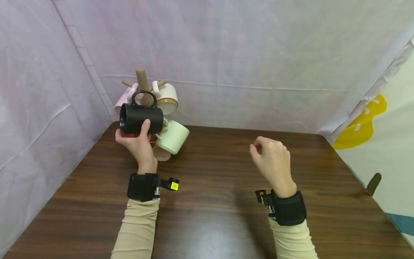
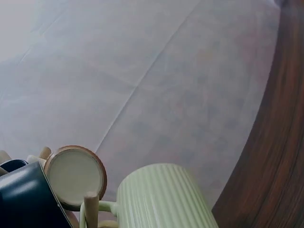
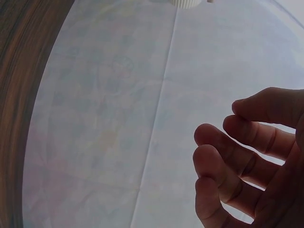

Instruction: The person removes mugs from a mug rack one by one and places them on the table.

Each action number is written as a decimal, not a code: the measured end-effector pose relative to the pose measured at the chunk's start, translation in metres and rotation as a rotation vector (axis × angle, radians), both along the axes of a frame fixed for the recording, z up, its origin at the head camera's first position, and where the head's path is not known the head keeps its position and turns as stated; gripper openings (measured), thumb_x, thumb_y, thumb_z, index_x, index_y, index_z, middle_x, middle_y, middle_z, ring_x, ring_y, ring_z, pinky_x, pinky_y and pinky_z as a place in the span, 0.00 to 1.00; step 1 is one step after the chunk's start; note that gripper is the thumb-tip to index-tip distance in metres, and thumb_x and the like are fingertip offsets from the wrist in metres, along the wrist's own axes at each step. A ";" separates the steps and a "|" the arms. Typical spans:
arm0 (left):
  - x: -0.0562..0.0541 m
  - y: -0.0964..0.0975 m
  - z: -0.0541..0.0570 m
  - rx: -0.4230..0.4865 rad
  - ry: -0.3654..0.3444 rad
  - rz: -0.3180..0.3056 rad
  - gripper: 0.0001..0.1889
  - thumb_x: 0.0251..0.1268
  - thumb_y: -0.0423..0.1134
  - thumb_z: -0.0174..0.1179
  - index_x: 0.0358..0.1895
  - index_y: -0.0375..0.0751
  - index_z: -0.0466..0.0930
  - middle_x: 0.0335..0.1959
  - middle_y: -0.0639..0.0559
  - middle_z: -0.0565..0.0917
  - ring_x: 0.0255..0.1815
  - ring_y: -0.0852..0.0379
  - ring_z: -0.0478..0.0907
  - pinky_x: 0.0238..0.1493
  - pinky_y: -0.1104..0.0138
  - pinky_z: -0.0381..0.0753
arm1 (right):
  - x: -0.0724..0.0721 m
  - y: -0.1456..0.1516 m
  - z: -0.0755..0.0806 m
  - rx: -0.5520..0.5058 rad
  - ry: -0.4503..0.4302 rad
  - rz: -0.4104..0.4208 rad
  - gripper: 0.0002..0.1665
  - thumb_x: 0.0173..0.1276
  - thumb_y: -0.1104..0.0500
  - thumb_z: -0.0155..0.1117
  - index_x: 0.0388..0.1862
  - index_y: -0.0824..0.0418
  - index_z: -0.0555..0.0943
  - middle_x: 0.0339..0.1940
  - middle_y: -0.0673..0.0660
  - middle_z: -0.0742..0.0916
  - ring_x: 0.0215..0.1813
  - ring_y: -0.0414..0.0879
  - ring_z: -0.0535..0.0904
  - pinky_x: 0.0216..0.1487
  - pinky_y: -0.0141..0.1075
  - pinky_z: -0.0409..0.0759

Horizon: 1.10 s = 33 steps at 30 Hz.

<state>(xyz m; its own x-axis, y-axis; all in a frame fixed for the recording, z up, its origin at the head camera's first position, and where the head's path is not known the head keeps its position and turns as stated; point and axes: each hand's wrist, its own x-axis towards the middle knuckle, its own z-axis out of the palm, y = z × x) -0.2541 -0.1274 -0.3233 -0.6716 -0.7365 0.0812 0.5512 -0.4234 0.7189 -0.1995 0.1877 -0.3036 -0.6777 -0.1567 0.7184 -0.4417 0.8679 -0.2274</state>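
Observation:
My left hand (image 1: 141, 149) holds a black mug (image 1: 137, 117) lying sideways, its handle upward and its mouth toward the left. The thumb lies along the mug's near side. Directly behind it stands a wooden mug tree (image 1: 141, 79), partly hidden by the mug. In the left wrist view the black mug (image 2: 26, 199) shows at the lower left corner, beside a ribbed pale green mug (image 2: 164, 199) hanging on a peg. My right hand (image 1: 275, 162) hovers over the table's right side, fingers loosely curled and holding nothing; the right wrist view shows the same hand (image 3: 256, 166).
On the tree hang a pink mug (image 1: 122, 100) at left and a white ribbed mug (image 1: 169, 92) with a brown-edged base at right. Something red (image 1: 151, 141) peeks out below the black mug. Pale cloth (image 1: 242, 72) hangs behind the dark wooden table (image 1: 207, 172).

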 end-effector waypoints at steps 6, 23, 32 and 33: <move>-0.003 -0.005 0.002 0.081 -0.022 -0.068 0.40 0.61 0.30 0.71 0.70 0.40 0.55 0.63 0.46 0.69 0.59 0.51 0.75 0.54 0.58 0.81 | -0.001 0.000 0.000 0.001 0.007 0.005 0.07 0.64 0.68 0.66 0.25 0.63 0.84 0.19 0.57 0.83 0.14 0.45 0.69 0.14 0.40 0.65; -0.017 -0.010 -0.014 -0.145 -0.036 0.003 0.42 0.55 0.31 0.76 0.68 0.39 0.56 0.56 0.44 0.75 0.46 0.51 0.80 0.28 0.70 0.84 | -0.001 0.000 0.000 -0.010 -0.015 0.002 0.08 0.64 0.67 0.67 0.25 0.62 0.84 0.18 0.56 0.82 0.15 0.47 0.71 0.15 0.41 0.67; -0.015 -0.010 -0.011 -0.114 -0.038 -0.022 0.42 0.56 0.30 0.75 0.68 0.39 0.55 0.57 0.44 0.75 0.45 0.50 0.82 0.28 0.68 0.85 | 0.000 0.000 0.000 -0.015 -0.012 0.006 0.08 0.64 0.68 0.67 0.25 0.62 0.84 0.18 0.56 0.82 0.16 0.46 0.70 0.16 0.41 0.67; -0.015 -0.010 -0.010 -0.109 -0.035 -0.026 0.42 0.56 0.30 0.75 0.68 0.39 0.55 0.57 0.44 0.75 0.45 0.50 0.82 0.28 0.68 0.85 | 0.000 0.000 0.001 -0.016 -0.010 0.007 0.08 0.64 0.68 0.67 0.25 0.62 0.84 0.18 0.56 0.82 0.15 0.45 0.70 0.15 0.40 0.66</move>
<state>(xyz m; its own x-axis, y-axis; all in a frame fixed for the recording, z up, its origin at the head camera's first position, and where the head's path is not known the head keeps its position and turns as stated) -0.2692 -0.1369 -0.3333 -0.6942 -0.7068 0.1360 0.5146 -0.3552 0.7804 -0.1994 0.1876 -0.3030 -0.6838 -0.1504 0.7140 -0.4457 0.8609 -0.2455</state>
